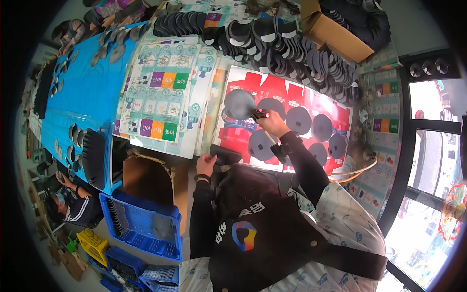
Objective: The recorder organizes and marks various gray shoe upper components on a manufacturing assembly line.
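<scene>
My right hand (pixel 274 122) is closed around a small black spray gun (pixel 261 114) with red round ends; a pale hose runs back from it under my forearm. The gun is over a red-and-white printed sheet (pixel 253 80), beside a dark grey oval piece (pixel 239 103). Several more flat dark rounded pieces, such as one at the near left (pixel 261 145) and one in the middle (pixel 298 120), lie spread on that sheet. At the sheet's near left corner, my left hand (pixel 206 164) pinches the edge of a black flat piece (pixel 225 155).
Rows of stacked black curved pieces (pixel 292 53) line the table's far side, near a cardboard box (pixel 335 36). Printed sheets (pixel 158 90) lie at left, beside a blue-covered table (pixel 87 102). Blue crates (pixel 141 202) stand lower left. Other people work at left. A yellow-orange hose (pixel 357 173) curves at right.
</scene>
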The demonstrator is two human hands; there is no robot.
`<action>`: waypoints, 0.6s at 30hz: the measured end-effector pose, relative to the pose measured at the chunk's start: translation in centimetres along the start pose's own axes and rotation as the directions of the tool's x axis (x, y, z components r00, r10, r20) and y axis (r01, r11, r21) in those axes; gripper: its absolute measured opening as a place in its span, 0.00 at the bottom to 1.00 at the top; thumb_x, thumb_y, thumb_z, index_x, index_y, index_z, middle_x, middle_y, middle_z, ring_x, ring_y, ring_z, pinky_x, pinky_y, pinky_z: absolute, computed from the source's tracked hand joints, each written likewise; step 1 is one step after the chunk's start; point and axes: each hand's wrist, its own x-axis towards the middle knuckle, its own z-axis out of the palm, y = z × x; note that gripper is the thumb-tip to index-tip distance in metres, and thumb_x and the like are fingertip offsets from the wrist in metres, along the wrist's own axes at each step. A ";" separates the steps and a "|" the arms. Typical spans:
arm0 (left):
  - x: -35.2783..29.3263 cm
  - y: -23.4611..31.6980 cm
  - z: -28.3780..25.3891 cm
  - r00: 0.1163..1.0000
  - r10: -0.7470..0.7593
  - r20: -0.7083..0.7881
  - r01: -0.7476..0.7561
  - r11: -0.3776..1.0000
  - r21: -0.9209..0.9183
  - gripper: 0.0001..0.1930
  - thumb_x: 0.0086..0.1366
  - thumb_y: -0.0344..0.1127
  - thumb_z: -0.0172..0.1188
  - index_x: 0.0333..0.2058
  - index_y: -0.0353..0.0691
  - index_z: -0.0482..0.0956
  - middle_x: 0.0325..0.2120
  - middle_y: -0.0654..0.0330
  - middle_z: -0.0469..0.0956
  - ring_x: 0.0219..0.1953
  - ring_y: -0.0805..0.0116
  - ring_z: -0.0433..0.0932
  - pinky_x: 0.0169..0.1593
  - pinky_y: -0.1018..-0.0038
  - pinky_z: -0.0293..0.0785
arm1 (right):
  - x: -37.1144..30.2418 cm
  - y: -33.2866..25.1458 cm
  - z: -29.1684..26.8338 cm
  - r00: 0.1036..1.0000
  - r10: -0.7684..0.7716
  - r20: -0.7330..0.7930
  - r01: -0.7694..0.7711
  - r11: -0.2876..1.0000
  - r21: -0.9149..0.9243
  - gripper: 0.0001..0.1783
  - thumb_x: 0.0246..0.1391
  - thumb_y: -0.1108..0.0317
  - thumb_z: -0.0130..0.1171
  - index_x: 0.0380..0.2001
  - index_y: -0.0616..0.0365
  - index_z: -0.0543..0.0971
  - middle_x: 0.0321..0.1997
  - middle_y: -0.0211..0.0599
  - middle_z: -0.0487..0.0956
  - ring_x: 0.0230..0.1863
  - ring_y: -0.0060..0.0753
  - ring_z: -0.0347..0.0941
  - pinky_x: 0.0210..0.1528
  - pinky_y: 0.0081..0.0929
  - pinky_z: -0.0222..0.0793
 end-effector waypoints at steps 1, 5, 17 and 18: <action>-0.2 0.0 -0.1 1.000 -0.005 -0.006 0.005 1.000 0.001 0.20 0.60 0.46 0.73 0.38 0.34 0.80 0.32 0.55 0.83 0.34 0.65 0.81 0.42 0.68 0.77 | 0.2 -0.7 0.3 0.997 0.037 0.074 -0.039 0.999 0.022 0.15 0.49 0.65 0.58 0.35 0.67 0.80 0.31 0.60 0.81 0.38 0.65 0.79 0.41 0.47 0.74; -1.4 3.8 0.2 0.973 -0.225 0.061 0.231 0.903 -0.362 0.18 0.63 0.45 0.71 0.38 0.37 0.78 0.32 0.58 0.83 0.32 0.63 0.83 0.39 0.67 0.79 | 0.1 -0.5 -0.1 0.987 -0.110 0.115 0.116 0.992 -0.048 0.09 0.47 0.68 0.57 0.24 0.65 0.77 0.20 0.46 0.78 0.22 0.43 0.77 0.30 0.39 0.70; 2.3 11.1 4.9 0.893 0.413 0.177 -0.442 0.880 0.175 0.20 0.63 0.28 0.59 0.55 0.38 0.74 0.52 0.45 0.75 0.51 0.45 0.77 0.52 0.58 0.77 | -0.1 -2.7 -3.2 0.995 0.015 0.096 -0.010 0.999 -0.052 0.17 0.51 0.65 0.58 0.42 0.62 0.82 0.30 0.54 0.82 0.33 0.54 0.82 0.41 0.42 0.75; 2.8 11.1 5.5 0.889 0.440 0.126 -0.458 0.859 0.231 0.18 0.62 0.27 0.59 0.52 0.38 0.75 0.51 0.45 0.75 0.50 0.44 0.76 0.51 0.57 0.76 | -1.3 -3.0 -3.6 0.999 0.005 0.042 -0.006 1.000 0.025 0.19 0.50 0.66 0.59 0.45 0.63 0.81 0.29 0.51 0.82 0.31 0.47 0.81 0.38 0.39 0.75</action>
